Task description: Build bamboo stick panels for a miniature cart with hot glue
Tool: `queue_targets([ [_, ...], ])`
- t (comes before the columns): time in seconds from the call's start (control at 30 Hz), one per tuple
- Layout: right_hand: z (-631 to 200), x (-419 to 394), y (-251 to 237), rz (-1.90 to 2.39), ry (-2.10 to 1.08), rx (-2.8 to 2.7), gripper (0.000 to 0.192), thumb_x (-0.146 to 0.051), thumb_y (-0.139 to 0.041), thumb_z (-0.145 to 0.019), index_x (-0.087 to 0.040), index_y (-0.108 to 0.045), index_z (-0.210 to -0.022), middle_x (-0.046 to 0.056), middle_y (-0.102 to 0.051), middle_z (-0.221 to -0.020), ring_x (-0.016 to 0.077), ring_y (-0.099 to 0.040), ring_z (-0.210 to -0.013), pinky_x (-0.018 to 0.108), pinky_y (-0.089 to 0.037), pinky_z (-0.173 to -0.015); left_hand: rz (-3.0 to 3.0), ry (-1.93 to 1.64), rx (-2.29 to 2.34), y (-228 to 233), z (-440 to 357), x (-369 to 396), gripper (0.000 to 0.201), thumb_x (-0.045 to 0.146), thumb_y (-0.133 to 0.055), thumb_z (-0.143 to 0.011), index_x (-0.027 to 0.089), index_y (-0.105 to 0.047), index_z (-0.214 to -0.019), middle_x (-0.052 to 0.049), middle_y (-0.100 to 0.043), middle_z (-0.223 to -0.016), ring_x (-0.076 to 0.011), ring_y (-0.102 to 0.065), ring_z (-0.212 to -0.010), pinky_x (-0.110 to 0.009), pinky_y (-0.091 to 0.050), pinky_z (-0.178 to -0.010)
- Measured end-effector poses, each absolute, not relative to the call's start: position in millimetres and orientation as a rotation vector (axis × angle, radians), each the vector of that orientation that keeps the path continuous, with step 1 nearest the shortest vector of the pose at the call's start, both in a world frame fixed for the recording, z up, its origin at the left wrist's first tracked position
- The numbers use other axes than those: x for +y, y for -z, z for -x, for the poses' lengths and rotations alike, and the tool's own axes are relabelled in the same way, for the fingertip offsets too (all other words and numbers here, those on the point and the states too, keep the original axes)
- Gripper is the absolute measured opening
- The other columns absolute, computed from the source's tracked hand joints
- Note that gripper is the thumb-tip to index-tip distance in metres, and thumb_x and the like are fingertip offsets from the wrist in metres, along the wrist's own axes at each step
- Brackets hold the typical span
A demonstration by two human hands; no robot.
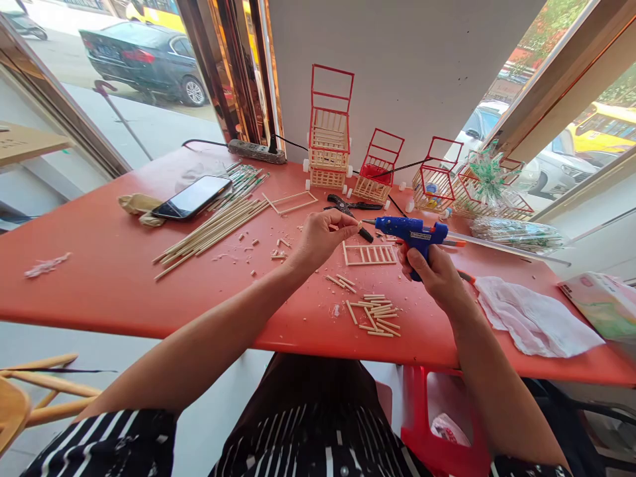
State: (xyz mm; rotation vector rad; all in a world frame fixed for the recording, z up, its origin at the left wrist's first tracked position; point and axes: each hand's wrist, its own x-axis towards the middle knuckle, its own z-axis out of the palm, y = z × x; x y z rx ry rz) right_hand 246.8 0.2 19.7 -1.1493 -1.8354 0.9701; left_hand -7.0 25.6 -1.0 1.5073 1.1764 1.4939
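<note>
My right hand is wrapped round the handle of a blue hot glue gun, whose nozzle points left. Close to the nozzle tip, my left hand pinches a short piece of wooden stick, mostly covered by the fingertips. Whether nozzle and stick touch I cannot tell. Below the gun lies a small ladder-like frame of sticks. Nearer the table edge is a loose heap of short cut sticks. Black-handled pliers rest behind my hands, and a rectangular stick frame lies flat to their left.
Several small stick carts with red frames stand along the back of the red table. Long sticks and a phone lie left, a power strip behind. A white cloth is at right. A cable runs behind the gun.
</note>
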Motion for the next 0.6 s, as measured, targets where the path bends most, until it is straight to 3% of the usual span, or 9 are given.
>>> queue_targets([
  [0.6, -247.9, 1.8, -17.0, 1.153, -0.941, -1.867, 0.06, -0.082, -0.063, -0.09, -0.022, -0.057, -0.089, 0.0, -0.056, -0.07, 0.014, -0.05, -0.06, 0.031, -0.045, -0.056, -1.469, -1.509, 1.153, 0.5, 6.1, 25.2, 0.019, 0.037, -0.088, -0.073, 0.02, -0.081, -0.074, -0.004, -0.077, -0.08, -0.0187, -0.068, -0.078, -0.033, -0.052, -0.077],
])
